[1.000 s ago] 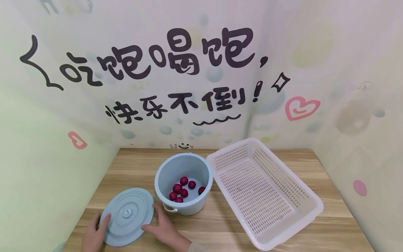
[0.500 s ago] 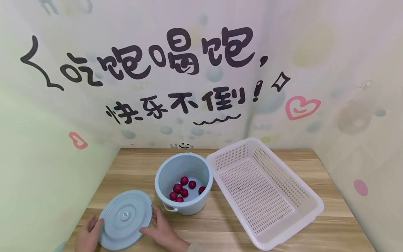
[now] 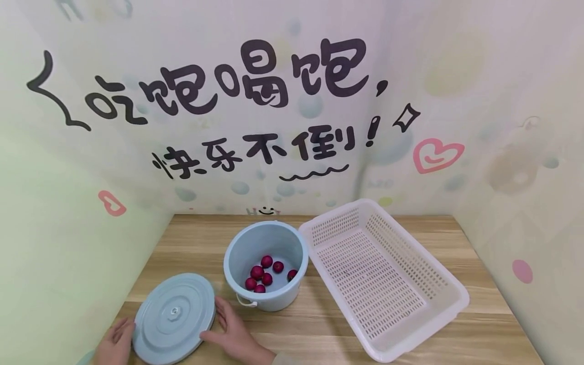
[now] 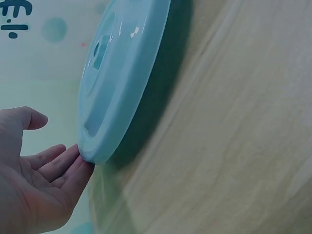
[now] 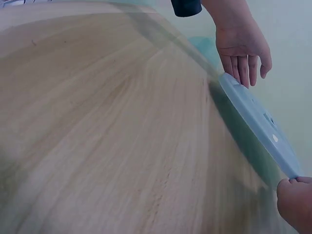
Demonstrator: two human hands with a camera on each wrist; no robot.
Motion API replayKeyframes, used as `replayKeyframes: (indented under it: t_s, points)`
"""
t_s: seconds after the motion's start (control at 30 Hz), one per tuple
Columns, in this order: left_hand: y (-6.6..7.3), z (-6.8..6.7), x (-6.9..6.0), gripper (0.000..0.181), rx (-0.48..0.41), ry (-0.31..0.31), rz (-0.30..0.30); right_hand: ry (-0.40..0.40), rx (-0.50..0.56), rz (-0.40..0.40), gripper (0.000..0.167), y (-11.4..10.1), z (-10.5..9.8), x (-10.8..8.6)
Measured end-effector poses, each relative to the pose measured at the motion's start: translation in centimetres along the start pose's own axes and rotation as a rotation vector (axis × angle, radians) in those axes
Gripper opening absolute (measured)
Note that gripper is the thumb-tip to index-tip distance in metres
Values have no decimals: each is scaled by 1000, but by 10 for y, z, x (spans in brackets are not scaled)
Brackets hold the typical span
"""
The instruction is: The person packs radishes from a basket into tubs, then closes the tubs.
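A round light-blue bucket lid (image 3: 157,327) with a small central knob is at the table's front left. My left hand (image 3: 114,344) is at its left edge. In the left wrist view, the fingertips (image 4: 84,163) touch the rim from below, and the thumb stands away from it. My right hand (image 3: 234,337) grips the opposite edge between thumb and fingers; part of those fingers is hidden. Under the lid (image 5: 258,122) a shadow shows on the table in the right wrist view. Beside the right hand stands a light-blue bucket (image 3: 279,303) with several small dark-red round fruits or radishes (image 3: 257,272) inside.
A large white perforated plastic basket (image 3: 449,317) stands at the right, close against the bucket. The wood-grain table (image 3: 292,332) meets a printed wall covering (image 3: 319,195) at the back and sides. A white handle (image 3: 246,303) hangs on the bucket's front left.
The lid has shifted left and slightly toward the front, away from the bucket. Both hands have moved left with it. Bucket, its contents and basket stay put.
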State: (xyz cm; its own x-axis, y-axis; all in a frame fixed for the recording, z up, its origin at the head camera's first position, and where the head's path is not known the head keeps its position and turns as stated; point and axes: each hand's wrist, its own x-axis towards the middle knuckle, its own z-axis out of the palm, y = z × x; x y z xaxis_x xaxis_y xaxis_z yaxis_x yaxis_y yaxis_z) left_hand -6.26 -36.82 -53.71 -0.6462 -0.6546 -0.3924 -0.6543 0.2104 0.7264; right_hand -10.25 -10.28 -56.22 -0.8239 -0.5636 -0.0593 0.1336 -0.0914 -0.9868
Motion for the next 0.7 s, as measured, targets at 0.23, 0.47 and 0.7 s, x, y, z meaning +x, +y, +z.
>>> replayKeyframes:
  t_s: [0.23, 0.47, 0.7]
  points:
    - [14, -20, -9, 66, -52, 34, 49, -60, -110, -93, 79, -25, 3, -9]
    - [37, -45, -26, 61, -228, -3, 92, -108, -179, -195, 84, -64, 4, -19]
    - [63, -55, -45, 34, -401, -10, 196, -86, -233, -283, 82, -107, -7, -31]
